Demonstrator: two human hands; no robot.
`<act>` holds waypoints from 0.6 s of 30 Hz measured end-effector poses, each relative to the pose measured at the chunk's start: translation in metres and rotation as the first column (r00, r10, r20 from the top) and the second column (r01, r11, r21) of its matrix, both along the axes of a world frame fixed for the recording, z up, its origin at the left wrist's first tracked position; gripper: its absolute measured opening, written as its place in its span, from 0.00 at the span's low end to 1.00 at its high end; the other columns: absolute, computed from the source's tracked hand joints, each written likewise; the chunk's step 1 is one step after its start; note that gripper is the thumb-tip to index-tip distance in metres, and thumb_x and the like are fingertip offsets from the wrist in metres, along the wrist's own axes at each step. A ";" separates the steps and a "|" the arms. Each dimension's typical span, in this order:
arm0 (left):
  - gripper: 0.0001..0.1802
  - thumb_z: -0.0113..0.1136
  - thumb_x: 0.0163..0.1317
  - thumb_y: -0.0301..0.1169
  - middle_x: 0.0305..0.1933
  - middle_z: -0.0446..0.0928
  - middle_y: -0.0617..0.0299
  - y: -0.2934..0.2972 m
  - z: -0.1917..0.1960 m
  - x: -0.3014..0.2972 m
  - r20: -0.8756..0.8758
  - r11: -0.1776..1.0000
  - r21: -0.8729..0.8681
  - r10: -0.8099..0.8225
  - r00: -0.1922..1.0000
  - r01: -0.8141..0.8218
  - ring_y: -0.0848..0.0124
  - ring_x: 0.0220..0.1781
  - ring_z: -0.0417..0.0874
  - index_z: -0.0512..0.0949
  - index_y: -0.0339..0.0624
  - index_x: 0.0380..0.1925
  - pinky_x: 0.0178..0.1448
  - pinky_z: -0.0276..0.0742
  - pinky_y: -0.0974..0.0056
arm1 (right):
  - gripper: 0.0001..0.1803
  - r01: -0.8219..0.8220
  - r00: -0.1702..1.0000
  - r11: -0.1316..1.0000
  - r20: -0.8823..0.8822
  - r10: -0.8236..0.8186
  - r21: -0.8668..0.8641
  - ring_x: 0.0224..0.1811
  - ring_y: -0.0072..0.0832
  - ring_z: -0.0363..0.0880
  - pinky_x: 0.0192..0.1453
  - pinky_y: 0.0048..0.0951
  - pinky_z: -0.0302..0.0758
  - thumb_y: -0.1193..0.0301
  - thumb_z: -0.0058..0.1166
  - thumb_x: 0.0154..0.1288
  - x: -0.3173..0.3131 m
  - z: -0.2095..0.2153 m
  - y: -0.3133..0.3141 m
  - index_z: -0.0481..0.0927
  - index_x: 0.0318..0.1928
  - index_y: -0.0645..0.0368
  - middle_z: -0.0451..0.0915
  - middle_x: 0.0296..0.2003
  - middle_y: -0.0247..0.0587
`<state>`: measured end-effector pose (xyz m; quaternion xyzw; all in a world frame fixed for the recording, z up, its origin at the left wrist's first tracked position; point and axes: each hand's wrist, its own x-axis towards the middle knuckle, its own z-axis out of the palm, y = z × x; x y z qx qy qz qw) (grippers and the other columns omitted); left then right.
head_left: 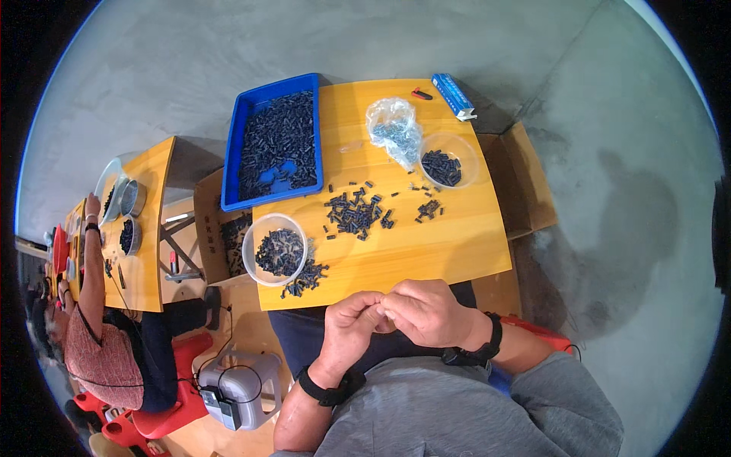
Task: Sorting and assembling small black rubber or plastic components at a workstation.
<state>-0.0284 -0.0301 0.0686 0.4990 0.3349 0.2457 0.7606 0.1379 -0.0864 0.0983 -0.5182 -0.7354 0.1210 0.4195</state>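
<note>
Grey concrete floor (457,38) is seen from above, with a small yellow wooden table (426,244) set on it. Just below the table's near edge, the left hand (346,324) and the right hand (426,311) are held together over the lap, fingertips touching. The fingers of both hands are curled in and pinched narrowly on something between them; it is hidden by the fingers and cannot be made out. A black band is worn on each wrist. On the table, a loose pile of small black parts (354,213) is spread near the middle; each part looks short, dark and stick-like. More of them are held in a clear round bowl (263,228) at the left near corner, a second clear bowl (466,152) at the right, and a blue tray (237,137) at the far left. A crumpled clear plastic bag (392,129) lies near the far edge. Another person (99,343) is seated at a neighbouring table to the left.
</note>
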 end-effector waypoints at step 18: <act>0.07 0.58 0.64 0.21 0.32 0.80 0.64 0.008 -0.006 0.000 0.010 0.999 -0.010 0.050 0.999 -0.050 0.78 0.30 0.80 0.79 0.33 0.41 0.37 0.78 0.73 | 0.06 0.303 0.939 0.909 -0.074 -0.336 -0.285 0.31 0.47 0.77 0.34 0.39 0.74 0.74 0.53 0.61 0.057 -0.062 0.028 0.78 0.37 0.62 0.77 0.29 0.49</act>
